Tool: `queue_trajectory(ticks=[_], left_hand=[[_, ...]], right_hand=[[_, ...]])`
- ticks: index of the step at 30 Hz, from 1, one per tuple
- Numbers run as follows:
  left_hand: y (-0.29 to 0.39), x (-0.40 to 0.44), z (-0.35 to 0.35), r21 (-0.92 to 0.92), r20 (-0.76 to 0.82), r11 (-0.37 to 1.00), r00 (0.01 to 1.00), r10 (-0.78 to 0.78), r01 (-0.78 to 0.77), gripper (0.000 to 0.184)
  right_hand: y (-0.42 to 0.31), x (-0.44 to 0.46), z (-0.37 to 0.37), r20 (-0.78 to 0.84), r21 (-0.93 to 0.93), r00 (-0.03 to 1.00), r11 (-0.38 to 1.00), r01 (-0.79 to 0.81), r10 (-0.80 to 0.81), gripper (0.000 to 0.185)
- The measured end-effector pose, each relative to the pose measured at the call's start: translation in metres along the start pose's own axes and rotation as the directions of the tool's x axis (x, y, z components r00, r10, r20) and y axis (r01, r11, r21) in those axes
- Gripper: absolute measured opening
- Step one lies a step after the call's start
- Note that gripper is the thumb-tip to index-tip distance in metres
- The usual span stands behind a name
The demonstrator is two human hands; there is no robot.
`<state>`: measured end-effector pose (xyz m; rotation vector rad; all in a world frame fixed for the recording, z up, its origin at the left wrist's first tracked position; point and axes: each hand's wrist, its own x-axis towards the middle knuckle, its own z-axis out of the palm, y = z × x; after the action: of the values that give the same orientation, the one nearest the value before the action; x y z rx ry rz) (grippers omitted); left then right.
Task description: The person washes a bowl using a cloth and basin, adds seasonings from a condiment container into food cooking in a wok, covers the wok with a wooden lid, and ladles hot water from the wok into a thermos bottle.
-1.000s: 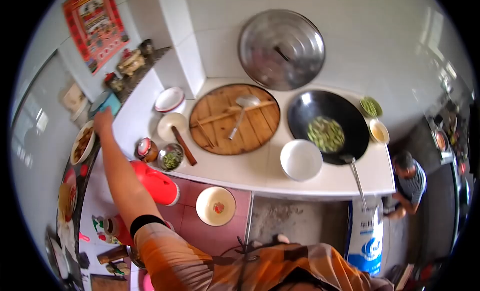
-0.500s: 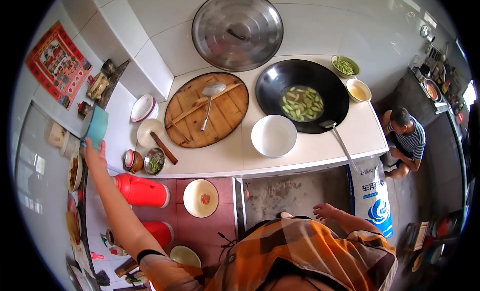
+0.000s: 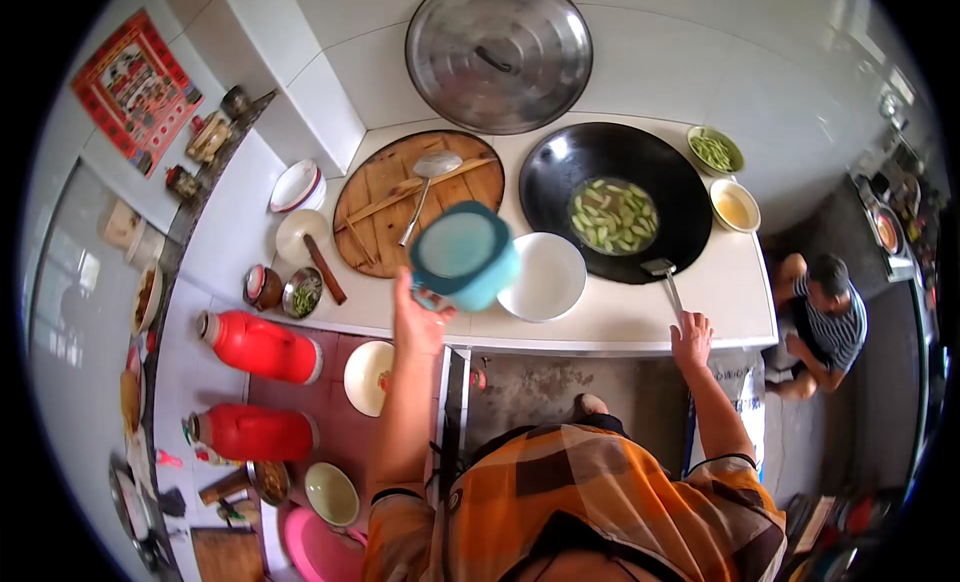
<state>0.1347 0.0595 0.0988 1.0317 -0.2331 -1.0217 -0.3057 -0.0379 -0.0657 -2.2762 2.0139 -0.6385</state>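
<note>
A teal lidded container (image 3: pixel 465 257) is held in my left hand (image 3: pixel 420 317), above the counter between the wooden board (image 3: pixel 375 197) and the white bowl (image 3: pixel 545 279). My right hand (image 3: pixel 691 340) is at the counter's front edge, on the handle end of the spatula (image 3: pixel 662 272). The spatula's head rests at the rim of the black wok (image 3: pixel 545 162). Green vegetable pieces (image 3: pixel 613 217) lie in liquid inside the wok. A metal ladle (image 3: pixel 436 166) rests on the wooden board.
A large metal lid (image 3: pixel 500 82) leans on the wall. Small bowls (image 3: pixel 735 206) stand right of the wok. Red thermoses (image 3: pixel 265 347) stand at the lower left. A person in a striped top (image 3: pixel 835 317) sits low at the right.
My left hand has carried the teal container from the left shelf to above the counter. My right hand has come up from beside my body to the spatula's handle.
</note>
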Motion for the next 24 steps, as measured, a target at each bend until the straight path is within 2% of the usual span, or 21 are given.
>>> queue_trajectory(ticks=[1,3,5,6,9,13,14,18,19,21,23,24], left_hand=[[-0.016,-0.006,0.012,-0.043,0.046,0.999,0.998,-0.032,0.034,0.047],[-0.037,-0.025,0.044,-0.083,0.143,0.993,0.987,-0.072,0.085,0.041],[-0.063,-0.035,0.063,-0.096,0.23,0.992,0.972,-0.052,0.076,0.038],[-0.077,-0.039,0.071,-0.125,0.201,0.991,0.979,-0.024,0.05,0.042],[-0.103,-0.051,0.099,-0.097,0.291,0.995,0.956,0.026,0.003,0.048],[-0.125,-0.067,0.136,-0.182,0.341,0.983,0.938,0.066,-0.003,0.042],[-0.129,-0.07,0.139,-0.19,0.344,0.982,0.936,0.072,-0.006,0.043],[-0.143,-0.083,0.151,-0.122,0.347,0.992,0.935,0.07,-0.029,0.05],[-0.146,-0.084,0.153,-0.082,0.359,0.996,0.931,0.064,-0.037,0.052],[-0.15,-0.084,0.155,0.032,0.398,0.998,0.916,0.045,-0.063,0.055],[-0.151,-0.086,0.156,0.145,0.442,0.984,0.896,0.028,-0.102,0.06],[-0.152,-0.086,0.157,0.189,0.457,0.974,0.889,0.023,-0.123,0.062]], right_hand=[[0.017,0.009,0.004,0.033,-0.01,0.999,1.0,-0.017,0.018,0.025],[0.057,0.018,0.018,-0.004,0.014,0.998,0.998,0.065,-0.065,0.017],[0.092,0.025,0.023,0.089,-0.006,0.996,1.0,-0.001,0.002,0.014],[0.108,0.027,0.024,0.076,0.063,0.997,0.998,0.019,-0.023,0.01],[0.138,0.04,0.018,0.062,0.233,0.996,0.971,0.044,-0.06,0.011],[0.123,0.093,-0.014,-0.109,0.511,0.984,0.842,0.174,-0.138,0.01],[0.11,0.111,-0.029,-0.145,0.533,0.974,0.815,0.227,-0.176,0.007],[0.03,0.161,-0.102,-0.167,0.66,0.944,0.679,0.321,-0.284,0.007],[0.002,0.168,-0.126,-0.215,0.697,0.891,0.577,0.427,-0.4,0.011],[-0.039,0.179,-0.151,-0.215,0.763,0.789,0.405,0.503,-0.575,0.015],[-0.072,0.187,-0.157,-0.32,0.586,0.606,0.351,0.731,-0.728,0.018],[-0.088,0.185,-0.161,-0.288,0.53,0.575,0.373,0.762,-0.766,0.017]])
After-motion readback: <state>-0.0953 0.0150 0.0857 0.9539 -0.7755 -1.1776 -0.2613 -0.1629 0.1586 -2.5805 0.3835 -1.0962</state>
